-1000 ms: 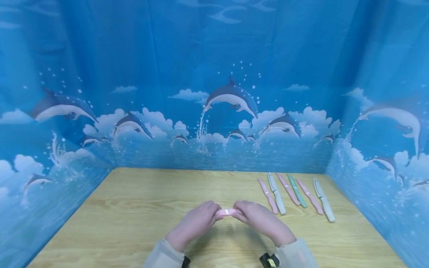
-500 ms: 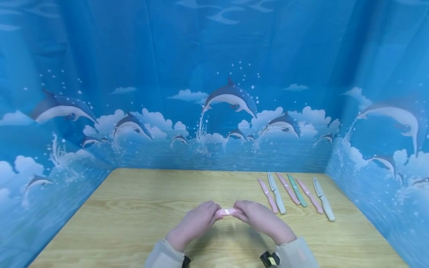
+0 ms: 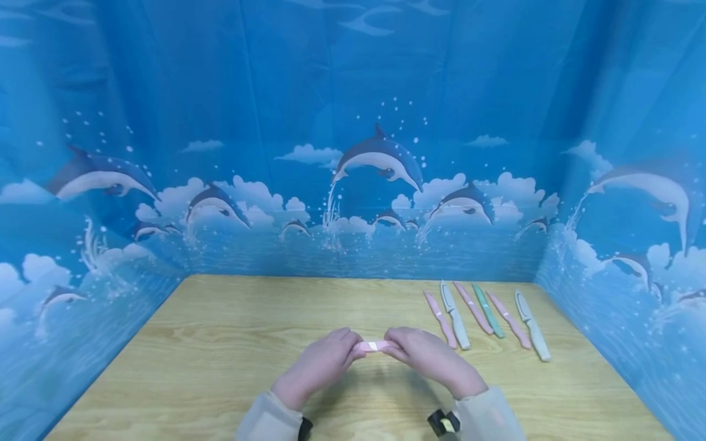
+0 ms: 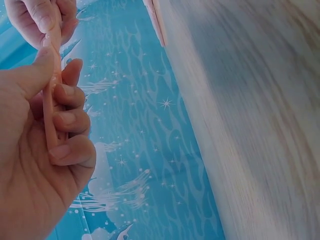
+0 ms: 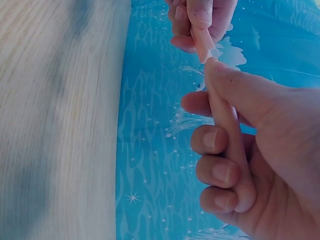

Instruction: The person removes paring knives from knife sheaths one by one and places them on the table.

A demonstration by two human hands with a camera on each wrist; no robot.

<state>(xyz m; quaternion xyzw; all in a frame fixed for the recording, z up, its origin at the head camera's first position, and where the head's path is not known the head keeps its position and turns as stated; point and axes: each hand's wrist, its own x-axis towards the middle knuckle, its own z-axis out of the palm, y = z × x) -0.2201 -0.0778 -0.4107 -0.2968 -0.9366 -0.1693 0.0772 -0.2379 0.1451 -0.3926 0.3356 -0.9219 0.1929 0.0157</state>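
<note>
Pink knife (image 3: 364, 347) sits up off the table (image 3: 237, 331), left of the green knife (image 3: 488, 311) and nearer you. Both your grips are closed round it: left hand (image 3: 320, 361) has fingers curled on one end, thumb along it; right hand (image 3: 438, 361) wraps the rounded end, likely the handle. Only a short stretch with a white band (image 3: 373, 346) shows between your thumbs.

Step in hand reads as a steady two-ended hold. I'd hold it level, both sides loaded evenly, no twist. Any pull should run straight along its length. Thumbs are close to the band; give them room if there's an edge in there. Can't tell whether the blade is covered.

Round the green knife: a pink neighbour (image 3: 473, 308) just left, then a white knife (image 3: 455, 314), then the end pink one (image 3: 440, 320). Just right, another pink one (image 3: 508, 320), then the outer white one (image 3: 532, 326). Curtain (image 3: 353, 92) stands behind. Swing your right hand toward the green knife and you'd probably clip the end pink one first.
</note>
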